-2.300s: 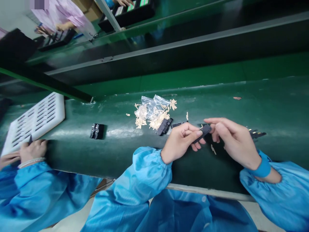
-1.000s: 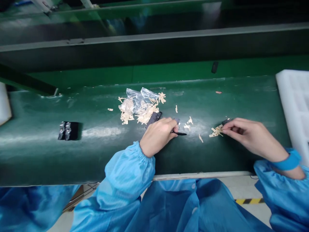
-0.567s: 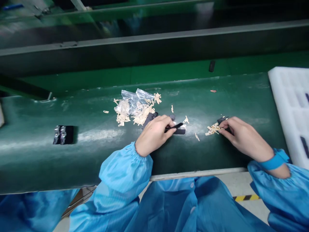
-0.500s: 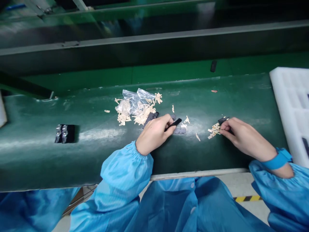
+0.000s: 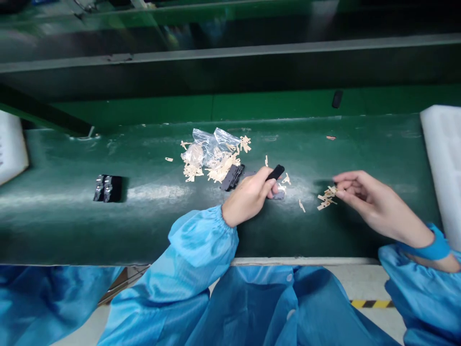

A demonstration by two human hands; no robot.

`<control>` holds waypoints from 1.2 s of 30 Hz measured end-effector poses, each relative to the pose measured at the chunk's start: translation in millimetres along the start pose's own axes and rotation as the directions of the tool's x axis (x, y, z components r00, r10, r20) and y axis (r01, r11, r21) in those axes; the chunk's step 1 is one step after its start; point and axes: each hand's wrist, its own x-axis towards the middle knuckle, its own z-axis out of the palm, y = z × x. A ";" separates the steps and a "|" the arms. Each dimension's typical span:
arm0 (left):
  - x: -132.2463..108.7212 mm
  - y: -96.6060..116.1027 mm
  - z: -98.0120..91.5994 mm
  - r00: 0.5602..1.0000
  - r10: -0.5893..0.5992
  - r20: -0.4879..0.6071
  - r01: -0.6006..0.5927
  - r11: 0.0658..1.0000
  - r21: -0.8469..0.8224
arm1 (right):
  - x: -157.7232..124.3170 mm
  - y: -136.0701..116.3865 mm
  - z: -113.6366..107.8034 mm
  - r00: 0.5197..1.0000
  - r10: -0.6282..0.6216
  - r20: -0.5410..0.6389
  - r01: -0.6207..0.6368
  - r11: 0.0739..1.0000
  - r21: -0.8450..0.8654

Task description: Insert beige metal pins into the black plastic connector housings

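My left hand (image 5: 252,192) pinches a small black plastic part (image 5: 275,172) just above the green belt (image 5: 151,216), over a grey flat piece (image 5: 279,194). My right hand (image 5: 363,199) hovers with curled fingers beside a small cluster of beige paper strips (image 5: 326,199); whether it holds one I cannot make out. A pile of beige strips with clear plastic bags (image 5: 212,154) lies left of my left hand, and a black part (image 5: 232,177) rests at its edge.
A pair of black parts (image 5: 107,188) lies on the belt to the left. White foam trays sit at the right edge (image 5: 441,158) and the left edge (image 5: 10,144). A co-worker's blue sleeve (image 5: 43,298) fills the lower left. A metal rail (image 5: 230,50) runs behind.
My left hand has lifted the black part slightly up and right. My right hand has drawn back from the strips, and the black part it touched is no longer seen. The camera shifted.
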 end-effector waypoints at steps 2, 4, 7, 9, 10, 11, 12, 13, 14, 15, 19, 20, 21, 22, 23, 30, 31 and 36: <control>0.5 -1.1 8.1 1.000 -0.009 -0.010 0.008 0.998 -0.055 | 10.6 -13.6 11.1 1.000 0.014 0.026 -0.017 0.992 0.122; 1.4 -1.0 14.6 0.999 -0.036 -0.026 0.033 0.996 -0.083 | 24.3 -28.7 23.1 0.998 0.052 0.038 -0.060 0.963 0.264; 4.0 1.5 18.2 0.988 -0.089 -0.125 0.077 0.993 -0.094 | 46.4 -46.2 40.6 0.993 0.096 0.067 -0.117 0.855 0.506; 6.0 3.1 18.0 0.970 -0.127 -0.208 0.104 0.988 -0.119 | 58.9 -51.7 52.1 0.992 0.110 0.070 -0.130 0.786 0.604; 6.8 3.6 17.9 0.960 -0.148 -0.239 0.117 0.983 -0.138 | 63.4 -52.6 58.0 0.991 0.118 0.058 -0.127 0.755 0.643; 7.5 3.9 18.2 0.951 -0.169 -0.258 0.130 0.978 -0.162 | 66.5 -52.6 63.9 0.991 0.126 0.038 -0.118 0.723 0.681; 8.0 4.1 18.8 0.946 -0.186 -0.264 0.139 0.972 -0.188 | 67.9 -51.9 69.6 0.991 0.134 0.019 -0.107 0.688 0.717; 8.4 4.1 19.8 0.946 -0.194 -0.259 0.141 0.967 -0.212 | 67.6 -50.9 75.0 0.990 0.139 0.011 -0.100 0.654 0.750; 8.7 4.3 21.0 0.948 -0.196 -0.250 0.137 0.962 -0.234 | 65.9 -49.9 79.7 0.989 0.144 0.014 -0.102 0.624 0.775; 8.9 4.5 22.2 0.951 -0.197 -0.240 0.133 0.957 -0.257 | 63.1 -49.1 83.5 0.988 0.150 0.029 -0.115 0.603 0.790; 8.6 7.1 23.0 0.945 -0.229 -0.234 0.140 0.929 -0.344 | 50.3 -48.5 88.1 0.988 0.155 0.015 -0.119 0.691 0.713; 8.3 7.9 22.0 0.941 -0.239 -0.242 0.144 0.925 -0.353 | 48.5 -48.6 87.3 0.990 0.144 -0.008 -0.103 0.747 0.657; 8.0 8.5 20.7 0.938 -0.240 -0.250 0.143 0.925 -0.352 | 47.6 -48.5 86.1 0.991 0.127 -0.029 -0.085 0.797 0.598; 7.7 8.9 19.4 0.936 -0.236 -0.261 0.139 0.929 -0.342 | 47.4 -48.1 84.9 0.993 0.105 -0.046 -0.063 0.837 0.544; 7.6 9.1 18.1 0.936 -0.228 -0.270 0.134 0.936 -0.327 | 47.7 -47.5 83.8 0.995 0.079 -0.055 -0.041 0.863 0.504; 8.6 4.0 20.0 0.920 -0.211 -0.329 0.140 0.964 -0.228 | 50.0 -45.3 83.0 0.999 0.002 0.036 -0.020 0.871 0.491; 8.3 3.3 21.3 0.918 -0.200 -0.343 0.136 0.970 -0.201 | 49.3 -46.1 83.6 0.999 0.007 0.037 -0.025 0.868 0.495; 3.4 4.1 24.7 0.942 -0.059 -0.331 0.060 0.998 -0.007 | 44.7 -46.9 87.5 0.995 0.000 -0.097 0.041 0.905 0.422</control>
